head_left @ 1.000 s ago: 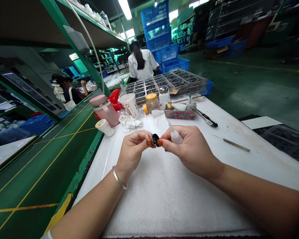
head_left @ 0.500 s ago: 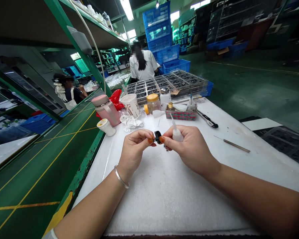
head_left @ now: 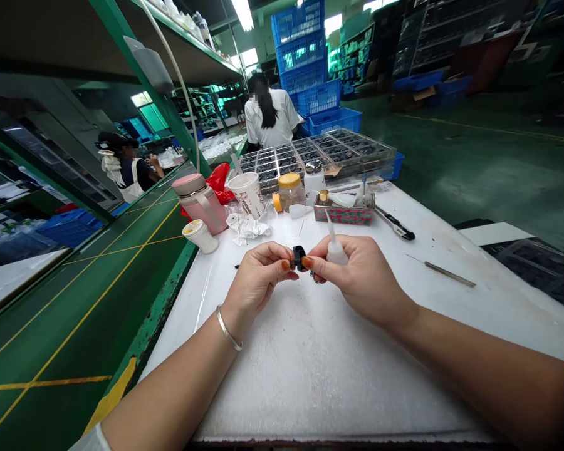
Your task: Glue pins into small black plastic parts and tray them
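Observation:
A small black part (head_left: 298, 257) is held between both hands above the white work surface (head_left: 329, 376). My left hand (head_left: 258, 275) pinches its left side with thumb and forefinger. On its right side are the thumb and forefinger of my right hand (head_left: 357, 275), which also holds a small white bottle (head_left: 337, 252) against the palm, its thin nozzle pointing up. Part of something small and dark shows below the right fingers, too small to name. Beyond the hands, a thin needle-like piece (head_left: 301, 227) lies on the surface.
Behind the hands stand a pink flask (head_left: 202, 203), a white jar (head_left: 200, 237), a paper cup (head_left: 247, 194), crumpled tissue (head_left: 247, 229), a yellow-lidded jar (head_left: 291, 193) and a patterned box (head_left: 343, 215). A cutter (head_left: 397, 224) and needle tool (head_left: 446, 274) lie right. Two people sit further back.
The black part has turned slightly between the fingers. A small dark object now shows left of my left hand. The view has shifted a little.

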`<state>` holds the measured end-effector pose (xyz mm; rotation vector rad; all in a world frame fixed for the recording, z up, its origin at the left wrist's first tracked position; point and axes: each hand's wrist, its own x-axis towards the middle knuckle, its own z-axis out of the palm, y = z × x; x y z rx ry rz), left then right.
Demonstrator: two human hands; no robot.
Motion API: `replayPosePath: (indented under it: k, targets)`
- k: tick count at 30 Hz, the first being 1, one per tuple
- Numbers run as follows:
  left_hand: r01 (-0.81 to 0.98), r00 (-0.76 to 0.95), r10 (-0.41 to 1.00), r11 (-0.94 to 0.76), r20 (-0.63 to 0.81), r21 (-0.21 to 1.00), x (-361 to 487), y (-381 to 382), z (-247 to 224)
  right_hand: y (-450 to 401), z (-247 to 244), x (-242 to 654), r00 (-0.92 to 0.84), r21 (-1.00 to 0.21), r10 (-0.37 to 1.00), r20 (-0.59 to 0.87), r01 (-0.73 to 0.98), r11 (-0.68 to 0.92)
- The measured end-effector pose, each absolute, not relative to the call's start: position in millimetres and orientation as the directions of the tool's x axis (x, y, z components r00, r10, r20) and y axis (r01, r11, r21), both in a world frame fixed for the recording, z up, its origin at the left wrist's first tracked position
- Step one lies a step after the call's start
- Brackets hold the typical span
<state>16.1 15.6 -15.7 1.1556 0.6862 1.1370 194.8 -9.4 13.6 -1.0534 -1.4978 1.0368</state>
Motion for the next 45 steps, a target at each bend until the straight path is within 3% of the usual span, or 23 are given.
replayPosePath:
  k: [7,17,25,35,45]
  targets:
    - [-0.327,0.264,0.951,-0.069,0.162,0.943,19.5,13.7,-15.4,-11.8,14.5,193.4,-0.098,-0.966,0.965,0.245,0.062,0.251]
    - [-0.251,0.188,0.963,-0.145,0.195,0.957,22.5,8.9,-8.7,-14.2,12.5,193.3,-0.066,-0.940,0.953,0.294,0.158,0.301]
    - [-0.236,0.224,0.950,-0.165,0.219,0.957,20.6,10.7,-10.6,-11.0,16.0,194.4,-0.102,-0.979,0.981,0.166,0.107,0.177]
    - [-0.183,0.285,0.940,-0.141,0.189,0.973,23.1,8.3,-10.0,-0.4,6.6,195.8,-0.144,-0.986,0.989,0.032,-0.165,0.008]
    - [-0.061,0.286,0.935,-0.203,0.212,0.977,22.7,7.3,-8.1,1.7,3.5,194.6,-0.266,-0.990,0.963,-0.046,-0.117,-0.080]
